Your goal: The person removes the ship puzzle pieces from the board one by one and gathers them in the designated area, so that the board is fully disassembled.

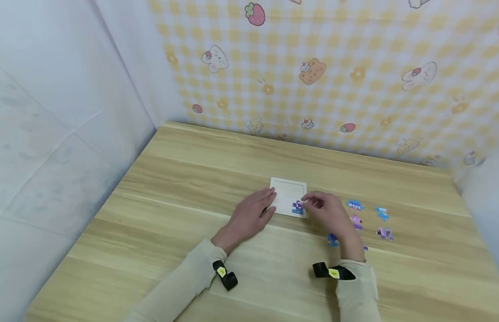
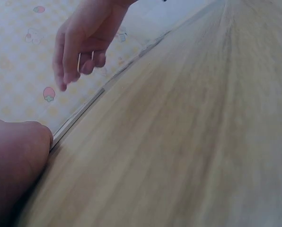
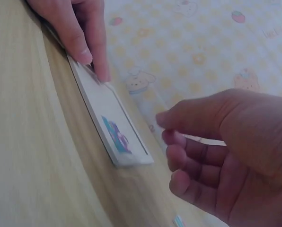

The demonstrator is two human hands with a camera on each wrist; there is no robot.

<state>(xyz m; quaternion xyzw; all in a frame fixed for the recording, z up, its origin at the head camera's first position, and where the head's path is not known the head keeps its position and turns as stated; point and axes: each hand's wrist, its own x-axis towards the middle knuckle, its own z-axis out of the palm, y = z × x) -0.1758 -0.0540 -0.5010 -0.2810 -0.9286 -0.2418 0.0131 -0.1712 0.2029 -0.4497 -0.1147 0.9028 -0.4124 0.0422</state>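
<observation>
A white puzzle tray [image 1: 282,197] with a raised rim lies flat on the table. One purple and blue jigsaw piece [image 1: 297,207] sits in its lower right corner, and the right wrist view shows that jigsaw piece [image 3: 116,135] lying inside the rim. My left hand [image 1: 251,214] rests its fingertips and thumb on the tray's left edge. Just over the tray's right side hovers my right hand [image 1: 326,210], fingers loosely bent. Seen from the right wrist, nothing shows between the thumb and fingers of the right hand [image 3: 216,146], which is apart from the tray.
Several loose jigsaw pieces lie right of the tray, among them a blue piece [image 1: 355,205], a pink piece [image 1: 356,222] and a dark blue piece [image 1: 332,240] partly behind my right forearm. A checked curtain [image 1: 281,80] hangs along the wooden table's [image 1: 185,179] far edge.
</observation>
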